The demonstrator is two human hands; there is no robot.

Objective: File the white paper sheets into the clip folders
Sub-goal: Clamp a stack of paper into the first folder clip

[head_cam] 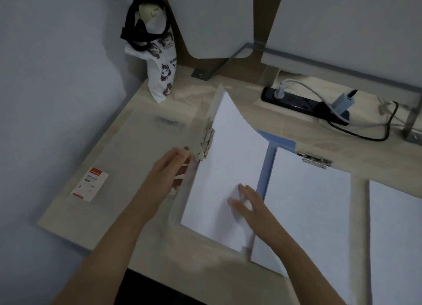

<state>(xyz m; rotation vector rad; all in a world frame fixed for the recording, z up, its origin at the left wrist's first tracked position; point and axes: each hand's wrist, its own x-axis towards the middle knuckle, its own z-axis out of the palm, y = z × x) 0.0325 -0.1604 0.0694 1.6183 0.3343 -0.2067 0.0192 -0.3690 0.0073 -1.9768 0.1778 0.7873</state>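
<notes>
Pale wood-grain laminate covers the surface (pixel 137 213), which sits in a dim corner against a smooth grey-blue wall (pixel 57 76).

We see both bare forearms reaching in from the bottom edge. The left hand (pixel 169 172) is turned on its side, with its fingers curled round the edge of the clear folder (pixel 141 149) just below the folder's clip. Some of those fingers show through the frosted plastic. The right hand (pixel 249 204) lies palm down with fingers straight and slightly spread, pressing on the white sheets (pixel 228 156).

The clear folder lies open. Its translucent cover is flat to the left and carries a small red-and-white label (pixel 90 183). Its metal clip (pixel 206 142) is a shiny, narrow bar along the inner edge. The white sheets sit in the folder's right half. They are plain and matte, and the top corner of the uppermost one curls upward.

Just to the right, partly under those sheets, lies a blue folder (pixel 280 142). A silver clamp (pixel 316 160) at its top holds a flat stack of paper (pixel 308 213). A loose white pile (pixel 397 236) lies apart at the right edge.

At the back we see a soft white tote bag (pixel 159 64) with black straps and printed cartoon faces. A black power strip (pixel 296 101) with plugged-in cables is there too.
</notes>
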